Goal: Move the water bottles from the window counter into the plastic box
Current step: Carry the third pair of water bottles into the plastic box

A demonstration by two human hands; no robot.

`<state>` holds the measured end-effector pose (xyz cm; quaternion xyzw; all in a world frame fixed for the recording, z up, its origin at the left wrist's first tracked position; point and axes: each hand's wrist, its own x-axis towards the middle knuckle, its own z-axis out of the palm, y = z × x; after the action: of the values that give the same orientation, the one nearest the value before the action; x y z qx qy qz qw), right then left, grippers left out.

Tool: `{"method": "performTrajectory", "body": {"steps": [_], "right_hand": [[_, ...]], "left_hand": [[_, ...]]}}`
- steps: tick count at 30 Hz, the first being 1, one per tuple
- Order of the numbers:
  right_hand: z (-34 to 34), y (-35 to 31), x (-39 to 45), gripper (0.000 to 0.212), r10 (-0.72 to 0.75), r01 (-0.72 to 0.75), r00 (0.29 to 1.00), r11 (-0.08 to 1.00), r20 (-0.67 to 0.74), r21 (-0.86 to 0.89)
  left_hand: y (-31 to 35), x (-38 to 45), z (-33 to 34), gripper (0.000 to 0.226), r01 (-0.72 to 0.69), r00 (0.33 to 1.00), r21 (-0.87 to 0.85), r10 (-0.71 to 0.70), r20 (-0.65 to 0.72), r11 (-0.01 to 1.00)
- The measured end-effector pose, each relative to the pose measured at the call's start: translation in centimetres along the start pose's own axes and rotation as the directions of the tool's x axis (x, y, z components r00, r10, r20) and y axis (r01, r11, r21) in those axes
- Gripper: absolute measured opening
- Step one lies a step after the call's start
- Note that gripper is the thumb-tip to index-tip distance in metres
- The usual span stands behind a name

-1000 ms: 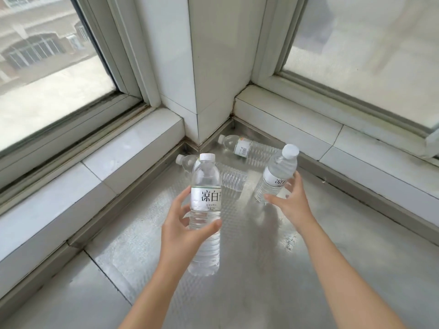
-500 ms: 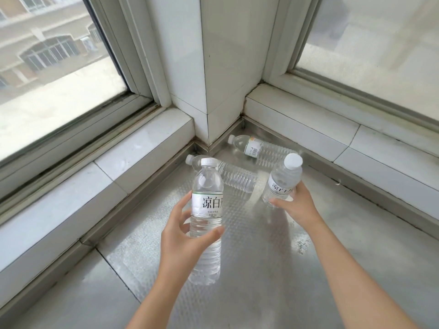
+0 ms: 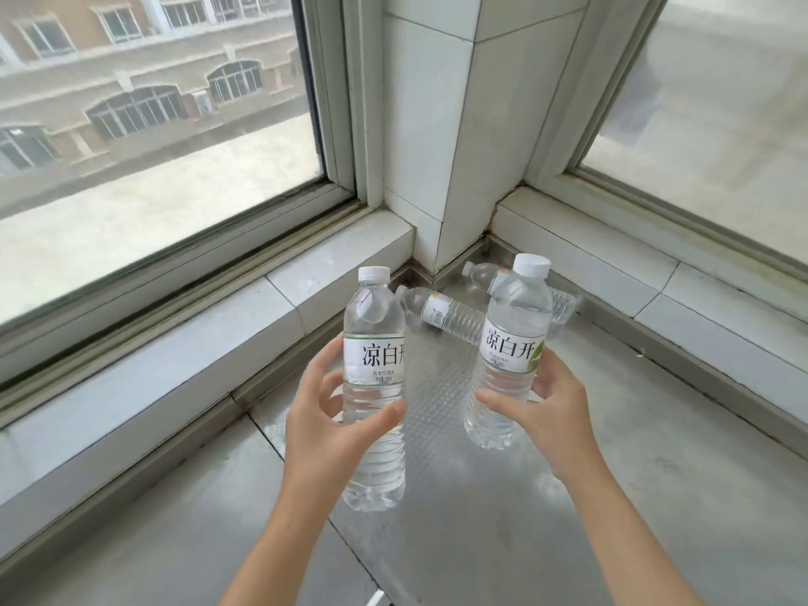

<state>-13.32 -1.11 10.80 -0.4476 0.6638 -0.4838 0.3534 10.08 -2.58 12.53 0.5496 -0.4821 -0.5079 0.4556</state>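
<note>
My left hand (image 3: 325, 424) grips a clear water bottle (image 3: 374, 325) with a white cap and white label, held upright above the metal counter (image 3: 656, 496). A second, similar bottle (image 3: 518, 312) is upright in my right hand (image 3: 548, 411), a little further right and just as high. Behind them two more bottles lie on their sides in the counter's corner: one (image 3: 446, 314) between the held bottles, the other (image 3: 478, 273) mostly hidden behind the right-hand bottle. The plastic box is not in view.
White tiled ledges (image 3: 131, 378) border the counter on the left and right, meeting at a tiled corner pillar (image 3: 446, 146). Windows (image 3: 153, 137) stand above both ledges.
My right hand has closed on its bottle and lifted it upright toward me. My left hand has raised its bottle too. The view has tilted up toward the windows.
</note>
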Motion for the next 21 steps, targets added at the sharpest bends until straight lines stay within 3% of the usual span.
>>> {"method": "performTrajectory", "body": {"steps": [6, 10, 16, 21], "right_hand": [[2.5, -5.2, -7.3, 0.053, -0.004, 0.001, 1.000, 0.993, 0.030, 0.118], [3.6, -6.8, -11.5, 0.056, -0.019, 0.006, 0.995, 0.990, 0.097, 0.137], [4.6, -6.6, -16.5, 0.092, -0.062, 0.018, 0.955, 0.988, 0.290, 0.151], [5.7, -5.9, -21.2, 0.110, -0.053, -0.017, 0.842, 0.992, 0.537, 0.124]], "left_hand": [[1.5, -5.1, -5.9, 0.088, -0.042, 0.998, -0.022, 0.041, -0.058, 0.999], [1.9, -9.9, -9.2, 0.087, -0.044, 0.991, -0.032, 0.040, -0.130, 0.999], [1.1, -18.3, -11.6, 0.086, -0.050, 0.963, -0.051, 0.035, -0.266, 0.997], [-0.4, -26.4, -12.3, 0.086, -0.029, 0.891, -0.076, -0.009, -0.455, 0.997]]}}
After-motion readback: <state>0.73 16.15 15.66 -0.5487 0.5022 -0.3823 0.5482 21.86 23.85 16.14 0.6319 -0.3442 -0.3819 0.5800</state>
